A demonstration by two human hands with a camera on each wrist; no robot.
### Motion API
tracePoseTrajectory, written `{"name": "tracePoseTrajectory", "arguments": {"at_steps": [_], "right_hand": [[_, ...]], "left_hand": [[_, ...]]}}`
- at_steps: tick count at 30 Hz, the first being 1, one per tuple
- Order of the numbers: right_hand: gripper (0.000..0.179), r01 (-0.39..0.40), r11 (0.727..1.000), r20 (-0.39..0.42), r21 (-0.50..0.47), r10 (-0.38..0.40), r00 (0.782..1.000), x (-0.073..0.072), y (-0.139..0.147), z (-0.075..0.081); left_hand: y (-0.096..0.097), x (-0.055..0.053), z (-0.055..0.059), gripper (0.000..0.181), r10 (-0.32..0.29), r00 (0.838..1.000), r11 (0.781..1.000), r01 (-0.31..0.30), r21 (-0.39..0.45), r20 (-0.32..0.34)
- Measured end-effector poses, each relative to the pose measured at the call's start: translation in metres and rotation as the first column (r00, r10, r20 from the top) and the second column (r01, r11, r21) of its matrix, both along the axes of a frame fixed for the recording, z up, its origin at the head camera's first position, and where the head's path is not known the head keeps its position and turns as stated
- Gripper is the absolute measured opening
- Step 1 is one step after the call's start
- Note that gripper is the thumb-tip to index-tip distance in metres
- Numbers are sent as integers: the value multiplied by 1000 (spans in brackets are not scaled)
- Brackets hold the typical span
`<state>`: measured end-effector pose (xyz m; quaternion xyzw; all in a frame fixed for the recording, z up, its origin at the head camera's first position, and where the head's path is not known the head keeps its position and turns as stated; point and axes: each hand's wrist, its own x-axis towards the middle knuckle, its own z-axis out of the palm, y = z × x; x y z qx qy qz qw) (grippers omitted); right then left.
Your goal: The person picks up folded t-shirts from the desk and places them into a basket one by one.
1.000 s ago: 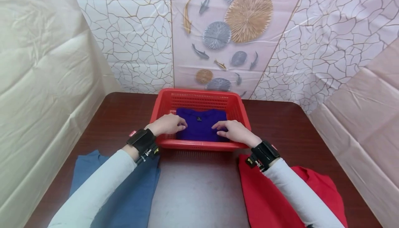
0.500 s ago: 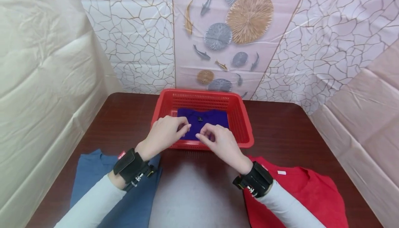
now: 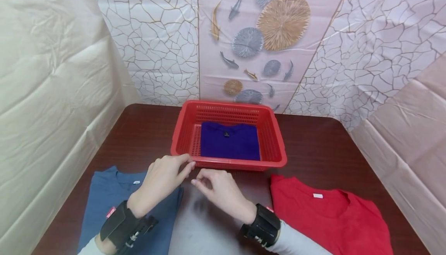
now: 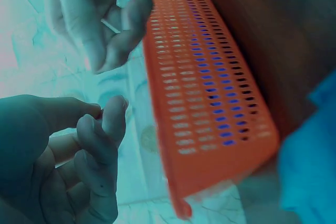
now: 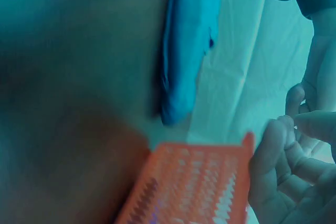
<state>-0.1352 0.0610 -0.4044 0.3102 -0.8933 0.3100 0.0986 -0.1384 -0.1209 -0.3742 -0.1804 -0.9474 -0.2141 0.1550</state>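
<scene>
Left hand (image 3: pixel 159 178), right hand (image 3: pixel 224 191): lower centre, we see both loosely curled — empty.
Red basket (image 3: pixel 228 164): frame centre — purple shirt (image 3: pixel 230 146) inside.

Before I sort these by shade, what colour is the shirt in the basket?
The shirt is deep violet-blue; the head view shows it best.
</scene>
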Motion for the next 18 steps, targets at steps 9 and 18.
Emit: {"name": "tracePoseTrajectory", "arguments": {"at_steps": [9,18], "right_hand": [[19,-42,982,76,183,29,997,6,-21,-31],[41,-61,888,147,457,-7,989,4,-29,-34]], "left_hand": [[-39,24,-29,13,120,984,993,-118,-27,130],[-107,50,-53,20,290,937,957,-279,-81,194]]}}
